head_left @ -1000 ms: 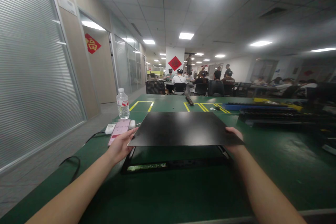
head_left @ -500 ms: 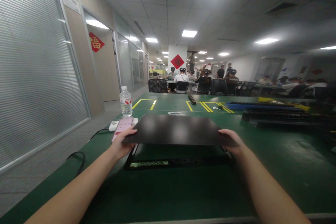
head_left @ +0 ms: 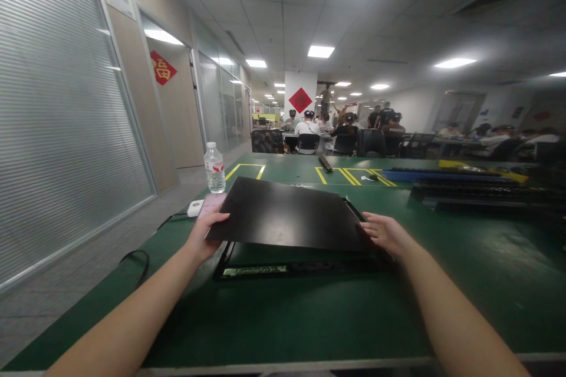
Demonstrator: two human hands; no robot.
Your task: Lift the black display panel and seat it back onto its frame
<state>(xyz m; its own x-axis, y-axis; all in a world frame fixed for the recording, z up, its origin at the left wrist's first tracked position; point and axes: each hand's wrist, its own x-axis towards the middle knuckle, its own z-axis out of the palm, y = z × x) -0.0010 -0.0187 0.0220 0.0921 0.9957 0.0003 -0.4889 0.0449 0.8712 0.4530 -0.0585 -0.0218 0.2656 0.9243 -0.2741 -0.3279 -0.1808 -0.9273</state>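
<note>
A thin black rectangular panel (head_left: 287, 212) is held tilted above a black frame-like tray (head_left: 265, 271) that lies on the green table (head_left: 283, 324). My left hand (head_left: 204, 234) grips the panel's near left corner, thumb on top. My right hand (head_left: 385, 232) rests at the panel's near right edge with its fingers stretched out along it. The panel's right side sits lower, close to the frame; its left side is raised.
A water bottle (head_left: 214, 168), a pink phone (head_left: 207, 205) and a white charger (head_left: 194, 208) with a black cable (head_left: 141, 256) lie at the left. Black and blue trays (head_left: 477, 191) are stacked at the right. Yellow tape marks (head_left: 345, 175) lie beyond. Seated people (head_left: 308, 128) work far off.
The panel has come down on its right side toward the frame. My right hand has gone from gripping the corner to lying with fingers stretched at the edge. The left hand keeps its hold.
</note>
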